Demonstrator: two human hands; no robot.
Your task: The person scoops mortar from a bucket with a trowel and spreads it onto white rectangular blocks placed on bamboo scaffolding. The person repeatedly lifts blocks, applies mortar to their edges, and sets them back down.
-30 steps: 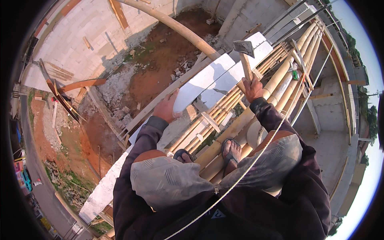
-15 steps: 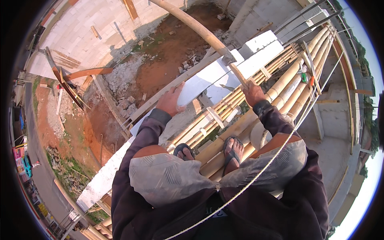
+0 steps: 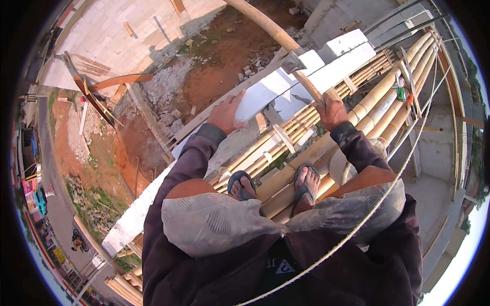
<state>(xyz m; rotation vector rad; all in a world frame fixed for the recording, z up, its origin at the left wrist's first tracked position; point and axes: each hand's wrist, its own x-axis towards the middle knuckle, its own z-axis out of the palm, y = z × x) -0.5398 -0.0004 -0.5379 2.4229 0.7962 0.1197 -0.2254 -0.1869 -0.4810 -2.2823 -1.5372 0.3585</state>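
Note:
A white block (image 3: 263,99) lies on top of the wall in front of me, in line with another white block (image 3: 339,64) farther right. My left hand (image 3: 224,113) holds its left end, fingers toward the far edge and thumb on the near side. In my right hand (image 3: 332,112) is the wooden handle of a hammer, its fingers wrapped round it. The grey hammer head (image 3: 293,62) hangs over the block's far right part. Grey mortar (image 3: 273,115) shows on the near side of the wall.
My feet in flip-flops stand on thick bamboo poles (image 3: 316,158). Thinner bamboo (image 3: 265,148) runs along the wall. A green-handled tool (image 3: 400,94) lies on the poles at right. A rope (image 3: 357,227) crosses before me. Rubble and red soil (image 3: 219,71) lie far below.
The view has shifted, so the wall appears farther right. The hammer head has moved slightly left relative to the blocks. My left hand keeps its place on the block. A motorcycle has appeared on the road.

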